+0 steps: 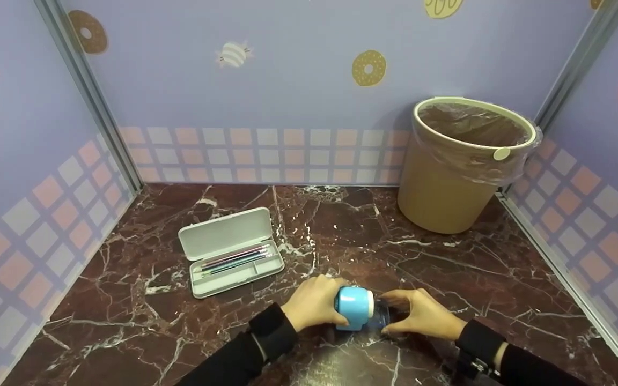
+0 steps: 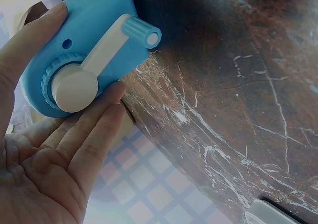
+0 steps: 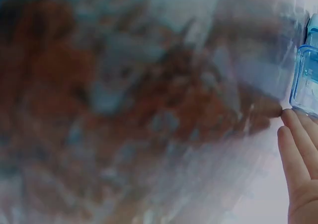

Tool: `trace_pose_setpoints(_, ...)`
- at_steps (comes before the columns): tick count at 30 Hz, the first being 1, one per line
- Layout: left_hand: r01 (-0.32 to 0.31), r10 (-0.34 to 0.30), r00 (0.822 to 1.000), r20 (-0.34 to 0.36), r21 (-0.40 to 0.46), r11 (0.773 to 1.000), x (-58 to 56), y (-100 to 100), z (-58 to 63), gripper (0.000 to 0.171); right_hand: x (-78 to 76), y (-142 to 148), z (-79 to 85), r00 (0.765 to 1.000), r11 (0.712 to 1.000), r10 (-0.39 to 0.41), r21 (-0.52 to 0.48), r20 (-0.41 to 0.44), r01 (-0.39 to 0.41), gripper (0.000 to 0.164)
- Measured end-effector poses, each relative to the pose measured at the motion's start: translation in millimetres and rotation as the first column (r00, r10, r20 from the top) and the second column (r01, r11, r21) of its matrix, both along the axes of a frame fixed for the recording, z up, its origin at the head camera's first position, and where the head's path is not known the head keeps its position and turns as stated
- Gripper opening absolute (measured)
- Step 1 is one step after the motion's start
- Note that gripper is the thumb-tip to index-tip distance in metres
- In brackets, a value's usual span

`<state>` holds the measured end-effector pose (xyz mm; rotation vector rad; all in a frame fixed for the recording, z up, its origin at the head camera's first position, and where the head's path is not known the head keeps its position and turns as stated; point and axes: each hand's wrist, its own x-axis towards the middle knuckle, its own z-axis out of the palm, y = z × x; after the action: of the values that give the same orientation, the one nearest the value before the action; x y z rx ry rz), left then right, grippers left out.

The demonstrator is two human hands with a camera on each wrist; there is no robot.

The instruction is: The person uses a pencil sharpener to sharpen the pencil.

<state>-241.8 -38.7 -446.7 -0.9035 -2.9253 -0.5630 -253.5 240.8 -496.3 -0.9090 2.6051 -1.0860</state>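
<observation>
My left hand [image 1: 314, 303] grips the blue body of a hand-crank pencil sharpener [image 1: 353, 308], held low over the marble-patterned table. In the left wrist view the sharpener's white crank arm [image 2: 104, 47] with its blue knob shows, with thumb and fingers on opposite sides of the body. My right hand [image 1: 427, 315] pinches the sharpener's clear bluish shavings container [image 1: 379, 316] between thumb and fingers. At the right edge of the right wrist view, fingertips meet that container [image 3: 304, 80]. How far it stands out of the body I cannot tell.
An open white pencil case [image 1: 226, 217] with several pencils [image 1: 236, 260] lies left of the hands. A beige trash bin [image 1: 438, 187] with a clear liner stands at the back right. Patterned walls [image 1: 298, 96] enclose the table [image 1: 180, 327] at the back and sides.
</observation>
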Motion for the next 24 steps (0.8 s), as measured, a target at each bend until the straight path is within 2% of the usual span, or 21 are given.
trace_pose_setpoints(10,0.011,-0.011,1.000,-0.017,0.006,1.000,1.5,0,-0.3,0.067,-1.0,-11,-3.7,0.999,0.995,0.029,-0.099,0.029,-0.026,0.067)
trace_pose_setpoints(14,0.008,-0.007,1.000,-0.009,0.006,1.000,1.7,0,0.3,0.069,-2.0,-17,-5.2,0.999,0.995,0.031,-0.096,0.018,-0.030,0.066)
trace_pose_setpoints(24,0.006,-0.006,1.000,0.000,-0.005,1.000,1.5,0,0.6,0.071,-2.8,-31,-7.6,0.997,0.993,0.045,-0.110,0.063,-0.037,0.064)
